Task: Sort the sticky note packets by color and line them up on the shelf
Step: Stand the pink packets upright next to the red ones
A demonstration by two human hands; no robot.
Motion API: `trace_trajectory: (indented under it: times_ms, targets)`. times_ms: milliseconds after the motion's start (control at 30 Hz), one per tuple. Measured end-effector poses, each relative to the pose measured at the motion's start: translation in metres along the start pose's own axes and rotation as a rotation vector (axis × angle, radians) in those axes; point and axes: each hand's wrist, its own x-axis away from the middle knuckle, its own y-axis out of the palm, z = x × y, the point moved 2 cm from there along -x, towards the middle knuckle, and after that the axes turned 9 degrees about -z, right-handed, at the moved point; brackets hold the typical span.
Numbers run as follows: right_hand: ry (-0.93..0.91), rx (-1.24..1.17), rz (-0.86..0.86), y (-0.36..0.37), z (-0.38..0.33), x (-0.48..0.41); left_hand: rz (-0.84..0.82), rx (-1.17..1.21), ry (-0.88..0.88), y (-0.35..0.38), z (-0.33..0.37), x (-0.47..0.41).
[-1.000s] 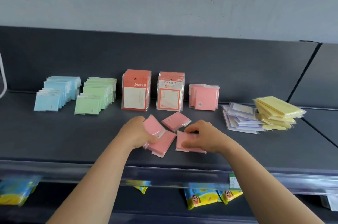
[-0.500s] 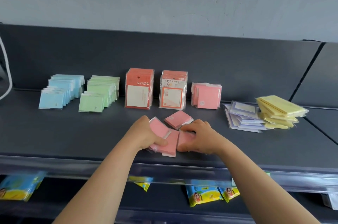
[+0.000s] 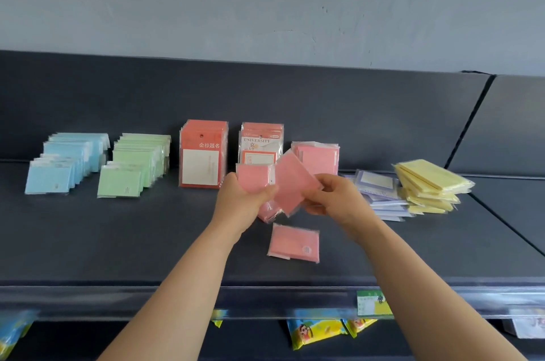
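Centrally, hands (image 3: 240, 207) (image 3: 334, 198) grip pink packets (image 3: 290, 183) aloft.

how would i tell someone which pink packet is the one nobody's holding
Start at the dark grey shelf, toward its front, in the middle. A single pink sticky note packet in clear wrap lies flat there, alone. Unlike the pink packets held in the left hand and right hand, or the upright pink row at the back, nothing touches it.
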Motion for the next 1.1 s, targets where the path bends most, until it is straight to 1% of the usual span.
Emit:
trace_trajectory:
  times_ms: [67, 200, 267, 467, 567, 667, 767, 900, 1100]
  targets:
    - [0.016, 0.088, 0.068, -0.022, 0.008, -0.013, 0.017, -0.091, 0.004, 0.002, -0.001, -0.01]
    - [0.036, 0.386, 0.199, -0.058, 0.019, -0.04, 0.039, -0.287, -0.039, 0.009, -0.003, -0.028]
    - [0.038, 0.457, 0.229, -0.068, 0.02, -0.052, 0.047, -0.344, -0.048, 0.014, 0.0, -0.032]
    - [0.038, 0.509, 0.253, -0.076, 0.025, -0.083, 0.067, -0.442, -0.065, 0.025, 0.003, -0.041]
    - [0.033, 0.539, 0.23, -0.074, 0.028, -0.09, 0.083, -0.458, -0.073, 0.029, 0.003, -0.045]
    - [0.016, 0.56, 0.199, -0.072, 0.031, -0.094, 0.085, -0.455, -0.082, 0.032, 0.002, -0.047]
    - [-0.017, 0.567, 0.229, -0.074, 0.03, -0.096, 0.087, -0.464, -0.087, 0.034, 0.001, -0.047]
    - [-0.021, 0.694, 0.235, -0.074, 0.028, -0.096, 0.094, -0.473, -0.104, 0.035, -0.001, -0.047]
    - [-0.023, 0.711, 0.218, -0.076, 0.031, -0.091, 0.099, -0.486, -0.112, 0.035, -0.001, -0.046]
